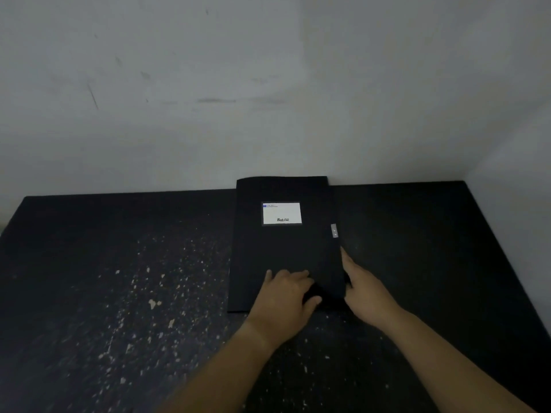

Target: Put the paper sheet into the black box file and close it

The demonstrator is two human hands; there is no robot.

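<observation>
The black box file (pixel 283 248) lies flat on the black table, lid down, its far end against the wall. A white label (pixel 281 213) sits on its lid and a small grey clasp (pixel 334 231) on its right edge. My left hand (pixel 286 296) rests palm down on the lid's near right part, fingers curled over it. My right hand (pixel 366 290) touches the file's right edge near the front corner, with one finger stretched along that edge. No paper sheet is visible.
The black table (pixel 119 278) is speckled with pale paint flecks on its left half. A pale wall (pixel 268 99) stands directly behind the file, and a side wall (pixel 512 174) closes the right end.
</observation>
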